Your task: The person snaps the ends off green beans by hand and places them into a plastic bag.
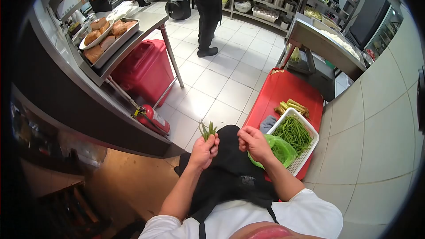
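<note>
Gripping green beans [209, 129] low, our left hand [203, 152] apparently keeps tips accessible. Our right hand [256, 144] is clenched, contents indiscernible.

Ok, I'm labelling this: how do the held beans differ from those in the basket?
The held beans are a small bunch, the basket beans a large heap. The held beans poke up from the left hand; the basket beans lie in the white basket. Both are green.

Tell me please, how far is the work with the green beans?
Already set out: green beans in the white basket. The left hand holds a small bunch; the right hand is curled nearby. Perhaps the basket's beans are left; whether any are finished, I cannot tell.
</note>
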Available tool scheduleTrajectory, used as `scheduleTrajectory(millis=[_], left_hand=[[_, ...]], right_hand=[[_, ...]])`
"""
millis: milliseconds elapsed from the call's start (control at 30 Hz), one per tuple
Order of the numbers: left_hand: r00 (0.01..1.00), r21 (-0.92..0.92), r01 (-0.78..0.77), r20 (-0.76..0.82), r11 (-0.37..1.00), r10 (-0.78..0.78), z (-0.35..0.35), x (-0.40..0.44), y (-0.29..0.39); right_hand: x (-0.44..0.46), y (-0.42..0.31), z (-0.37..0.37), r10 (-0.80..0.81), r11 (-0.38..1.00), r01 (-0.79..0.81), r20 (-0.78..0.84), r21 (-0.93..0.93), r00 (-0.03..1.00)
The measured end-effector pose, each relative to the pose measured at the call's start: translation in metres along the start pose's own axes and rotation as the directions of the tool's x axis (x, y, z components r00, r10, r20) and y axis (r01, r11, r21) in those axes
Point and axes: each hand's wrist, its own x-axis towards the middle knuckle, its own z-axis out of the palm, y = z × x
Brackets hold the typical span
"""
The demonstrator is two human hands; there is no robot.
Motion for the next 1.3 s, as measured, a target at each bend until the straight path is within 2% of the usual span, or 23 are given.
scheduleTrajectory(millis=[33,67,167,200,267,300,367,433,533,633,667,767,833,867,967,1033,1067,1100,1133,1167,1233,1300], left_hand=[[1.000,0.023,-0.003,0.024,1.000,0.003,0.005,0.000,0.004],[0.999,0.046,-0.008,0.049,0.999,0.006,0.011,0.000,0.007],[0.999,0.058,-0.034,0.044,0.998,0.031,0.019,0.003,0.013],[0.999,0.049,-0.043,0.026,0.998,0.042,0.015,0.004,0.018],[0.996,0.024,-0.087,-0.014,0.996,0.087,-0.001,0.005,0.028],[0.988,0.032,-0.148,-0.050,0.988,0.150,-0.012,0.006,0.034],[0.976,0.084,-0.189,-0.094,0.978,0.196,-0.018,0.003,0.049],[0.985,0.183,-0.148,-0.059,0.972,0.161,-0.006,0.005,0.055],[0.995,0.293,-0.093,0.059,0.951,0.079,0.027,0.004,0.050],[0.991,0.445,-0.015,0.129,0.896,-0.047,0.034,0.005,0.036],[0.989,0.512,-0.035,0.142,0.859,-0.044,0.041,0.003,0.028],[0.972,0.507,0.031,0.184,0.861,-0.143,0.035,0.002,0.003],[0.983,0.403,0.029,0.155,0.915,-0.100,0.034,0.002,-0.002],[0.987,0.343,0.039,0.132,0.939,-0.089,0.034,0.002,-0.005],[0.984,0.433,0.030,0.146,0.901,-0.103,0.047,0.001,0.007],[0.968,0.502,0.040,0.196,0.864,-0.158,0.047,0.003,0.008],[0.965,0.498,0.048,0.201,0.866,-0.169,0.047,0.003,0.008],[0.968,0.514,0.033,0.197,0.857,-0.156,0.049,0.002,0.010],[0.965,0.485,0.044,0.204,0.874,-0.162,0.048,0.002,0.012],[0.968,0.466,0.040,0.201,0.884,-0.150,0.045,0.003,0.012],[0.967,0.461,0.052,0.197,0.886,-0.160,0.043,0.002,0.016],[0.965,0.459,0.060,0.199,0.887,-0.168,0.042,0.001,0.016]], right_hand=[[0.002,-0.001,0.007,0.085,0.993,-0.089,0.062,0.071,0.994],[0.005,0.002,0.016,0.086,0.996,-0.082,0.087,-0.042,0.993],[0.010,0.003,0.030,0.016,0.998,-0.010,0.097,-0.063,0.995],[0.009,-0.005,0.029,0.000,0.994,0.003,0.026,-0.108,1.000],[0.006,-0.026,0.010,-0.191,0.982,0.189,-0.105,-0.030,0.976],[0.000,-0.044,0.002,-0.298,0.955,0.295,-0.210,-0.046,0.931],[-0.003,-0.063,-0.023,-0.459,0.882,0.468,-0.311,-0.048,0.832],[-0.012,-0.075,-0.023,-0.438,0.897,0.440,-0.247,-0.050,0.864],[-0.017,-0.064,-0.011,-0.374,0.910,0.337,-0.125,-0.243,0.919],[-0.018,-0.053,0.003,-0.426,0.863,0.381,-0.075,-0.331,0.901],[-0.015,-0.043,0.004,-0.385,0.903,0.348,-0.111,-0.251,0.916],[-0.005,-0.012,-0.010,-0.269,0.821,0.252,0.043,-0.513,0.962],[-0.010,-0.015,-0.007,-0.308,0.705,0.266,0.053,-0.657,0.950],[-0.010,-0.014,-0.008,-0.322,0.711,0.275,0.048,-0.647,0.945],[-0.014,-0.020,-0.004,-0.234,0.838,0.214,0.023,-0.503,0.972],[-0.012,-0.024,-0.003,-0.182,0.894,0.200,0.081,-0.401,0.980],[-0.009,-0.018,-0.006,-0.288,0.835,0.254,0.005,-0.489,0.958],[-0.006,-0.010,-0.010,-0.458,0.742,0.338,-0.069,-0.579,0.886],[-0.005,-0.015,-0.011,-0.528,0.739,0.372,-0.140,-0.562,0.837],[-0.009,-0.024,-0.010,-0.530,0.781,0.391,-0.185,-0.487,0.828],[-0.012,-0.032,-0.015,-0.576,0.779,0.465,-0.188,-0.420,0.795],[-0.012,-0.039,-0.020,-0.689,0.609,0.548,-0.040,-0.574,0.724]])
